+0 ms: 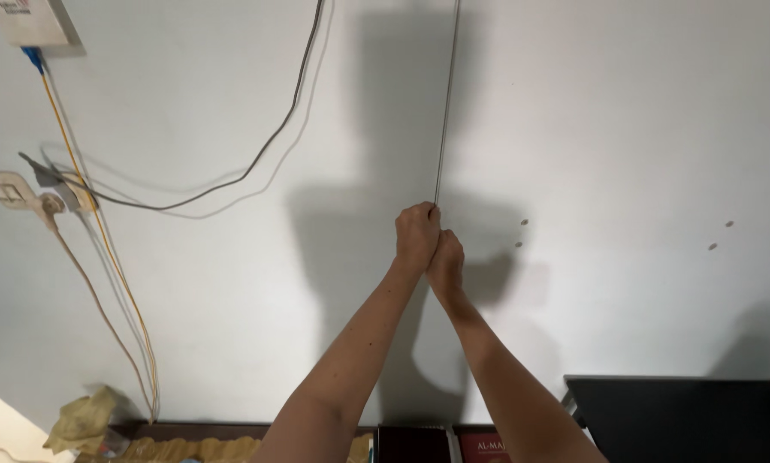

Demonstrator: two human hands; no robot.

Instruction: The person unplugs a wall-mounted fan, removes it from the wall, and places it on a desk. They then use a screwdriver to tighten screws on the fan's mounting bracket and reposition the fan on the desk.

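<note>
Single head camera looking forward at white wall (625,129), fairly near; forearms entering from 6 o'clock, hands meeting at centre; black table (685,416) sitting at 5 o'clock.

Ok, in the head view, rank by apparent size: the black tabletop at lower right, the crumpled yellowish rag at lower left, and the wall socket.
1. Black tabletop
2. Crumpled rag
3. Wall socket, though its distance from the camera makes this unsure.

A grey cable (230,176) sags across the white wall (625,129); a black table (685,416), perhaps, sits lower right.
</note>
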